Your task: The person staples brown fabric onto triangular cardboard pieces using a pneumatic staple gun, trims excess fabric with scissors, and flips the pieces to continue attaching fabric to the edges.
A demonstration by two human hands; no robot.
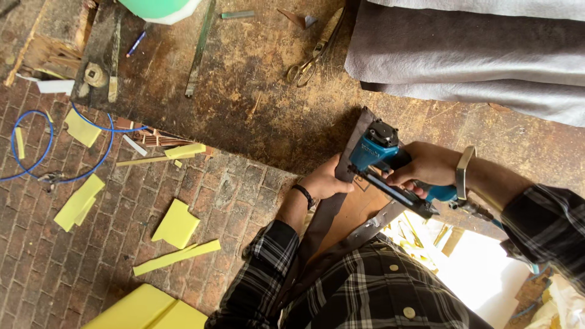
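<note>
Landmark: the blue staple gun (381,152), over the near edge of the worn wooden desk (256,91).

- Right hand (426,167): grip wrapped fully round the gun's handle, fingers closed tight; a pale band sits at the wrist. The gun's black head points up-left, its long magazine trails down-right toward the person's chest. An air hose seems to leave the handle's back end, though the sleeve hides most of it.
- Left hand (326,183): just left of the gun, grip closed on the edge of the dark fabric strip (323,213), thumb and fingers pinching it against the wooden panel (356,210); a black wristband shows.
- Key relation: the strip's long axis runs from the gun's nose down-left toward the person's lap; the gun's nose sits at the strip's upper end, touching or nearly so. The left hand is nearer the strip, the right nearer the tool.
- Above the gun: folded grey cloth (463,55) on the desk. Up-left of the gun: old scissors (311,61), blades pointing up-right.
- Far left of the gun: yellow foam offcuts (177,222), flat slabs and thin strips, scattered on the brick floor (91,256), plus a looped blue hose (36,152).
- No packages, labels or signs can be made out.
</note>
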